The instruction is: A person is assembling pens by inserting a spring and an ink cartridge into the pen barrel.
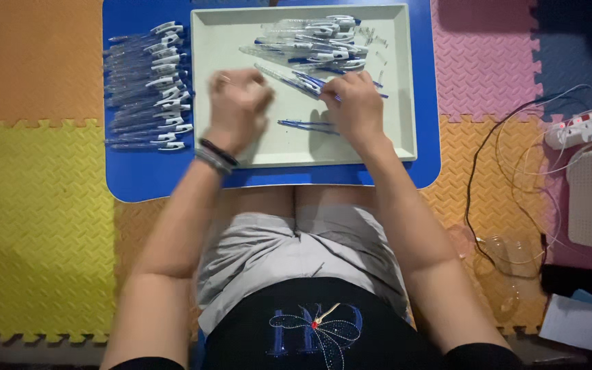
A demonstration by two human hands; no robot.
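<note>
A row of finished pens (149, 85) with clear barrels and white clips lies side by side on the left part of the blue worktop (138, 175), just beside the pale tray (405, 82). Over the tray's left half the left hand (236, 106) is curled into a loose fist, fingers together; whether it grips anything I cannot tell, as the hand is blurred. A dark band and a beaded bracelet (215, 156) sit on that wrist. Between the two hands a few blue refills (306, 125) lie on the tray floor. The right hand (354, 106) is pinched shut on a pen part (303, 81), a clear barrel with a blue piece, held just above the tray. Behind it, a heap of pen parts (316, 41) fills the tray's far end. Further right, on the foam floor mats, lie a white power strip (584, 127) and tangled cables (508, 178).
</note>
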